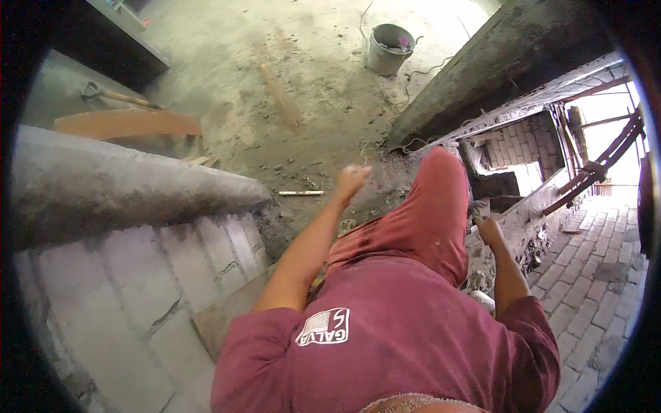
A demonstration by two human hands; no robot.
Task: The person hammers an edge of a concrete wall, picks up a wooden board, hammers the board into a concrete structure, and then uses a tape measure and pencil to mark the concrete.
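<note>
My left hand is held out ahead of my raised knee, over the dirt floor. Its fingers are curled together and slightly blurred; whatever they may pinch is too small to make out. Low on the right, my right hand is closed around the dark handle of what looks like a trowel, its greyish blade pointing away from me. That hand is beside a rough, mortar-covered wall edge, close to my right leg. A short white stick or rule lies on the ground left of my left hand.
A grey bucket stands ahead, with a cord on the ground beside it. Concrete columns rise at left and right. A shovel and curved brown board lie far left. Block walls flank me; an opening shows at right.
</note>
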